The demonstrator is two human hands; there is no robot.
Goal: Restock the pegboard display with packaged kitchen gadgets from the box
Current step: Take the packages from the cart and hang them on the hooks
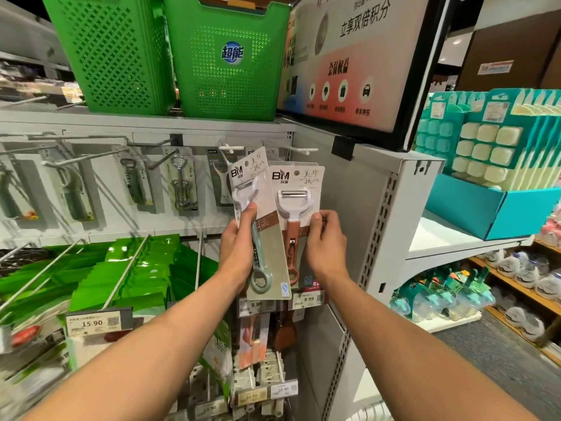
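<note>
My left hand (238, 241) grips a carded peeler with a pale green handle (258, 238), held tilted in front of the pegboard (100, 183). My right hand (324, 238) pinches the right edge of a second carded peeler with a brown handle (296, 214), its card just below a white peg hook (303, 151). Another white hook (230, 148) juts out above the green-handled pack. Whether either card's hole sits on a hook I cannot tell. The box is not in view.
Corkscrew and opener packs (180, 182) hang on hooks to the left. Two green plastic baskets (230, 59) stand on the top shelf beside a slanted sign (358, 56). Green packets (130, 268) hang lower left, price tags (308, 299) below my hands, and a blue carton (491, 208) sits on the right shelf.
</note>
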